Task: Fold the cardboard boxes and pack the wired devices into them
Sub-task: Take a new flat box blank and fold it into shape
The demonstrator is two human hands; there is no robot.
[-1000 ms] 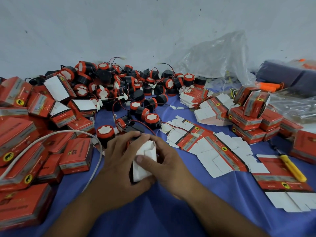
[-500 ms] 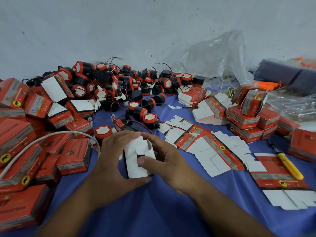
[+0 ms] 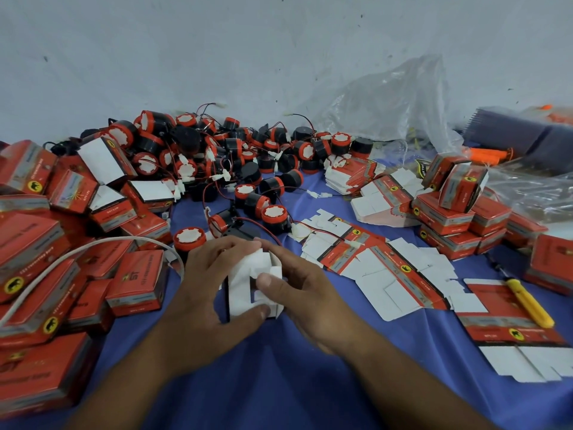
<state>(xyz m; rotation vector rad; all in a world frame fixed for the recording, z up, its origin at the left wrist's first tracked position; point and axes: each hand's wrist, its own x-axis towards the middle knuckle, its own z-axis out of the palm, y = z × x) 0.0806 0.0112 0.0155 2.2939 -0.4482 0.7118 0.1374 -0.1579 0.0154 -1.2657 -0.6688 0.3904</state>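
Fingers (image 3: 223, 254) of the left hand (image 3: 210, 287) curl round the far and left sides of a small cardboard box (image 3: 243, 285), with the thumb at its near edge. The right hand (image 3: 305, 293) grips the other side, its thumb pressing a white flap inward. Both hands are holding the box. It sits centre frame, at or just above the blue tabletop (image 3: 279, 383), white inner flaps facing up.

Step in hand: closing the end flaps, by the look of it. The next move calls for tucking the pressed flap fully in while the left hand keeps the walls square.

The hands cover the opening. A device is possibly already inside, but that can't be confirmed. The box's printed faces are hidden under the palms.

Further out, the wired devices (image 3: 223, 162), black-and-red rounds with thin leads, are piled beyond the hands toward the wall. Flat blanks (image 3: 387, 268) fan out to the right. Closed boxes (image 3: 136, 280) are heaped on the left, cut off by the frame edge, with a white cable (image 3: 62, 259) looping over them. A yellow-handled screwdriver (image 3: 530, 302) lies on a blank at far right. A crumpled plastic bag (image 3: 387, 97) sits at the back. The items at the far right corner are blurred.
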